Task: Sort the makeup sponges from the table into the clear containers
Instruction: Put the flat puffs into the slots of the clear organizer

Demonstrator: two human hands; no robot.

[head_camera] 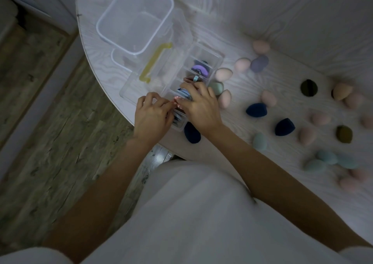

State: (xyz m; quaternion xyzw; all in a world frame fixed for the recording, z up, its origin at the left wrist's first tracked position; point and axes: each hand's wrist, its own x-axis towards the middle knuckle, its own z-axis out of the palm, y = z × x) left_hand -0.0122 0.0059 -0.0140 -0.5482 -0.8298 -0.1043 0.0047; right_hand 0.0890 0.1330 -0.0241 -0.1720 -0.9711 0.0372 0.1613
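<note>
A clear divided container (219, 56) lies at the round table's left side, with purple (198, 68) and blue (183, 93) flat sponges in its compartments. Both hands meet over its near end. My left hand (151, 116) and my right hand (199, 104) pinch a small pink item (175, 100) between their fingertips above a compartment. Several egg-shaped sponges in pink, navy, teal, tan and olive lie scattered on the table to the right, among them a navy one (256, 110) and a pink one (223, 74). Another navy sponge (191, 133) lies beside my right wrist.
A tall clear tub (105, 24) stands at the far left of the table, over a clear lid with a yellow handle (155, 62). A round hole (308, 87) opens in the tabletop (282, 17). The table edge curves close to my body; wood floor (50, 102) lies left.
</note>
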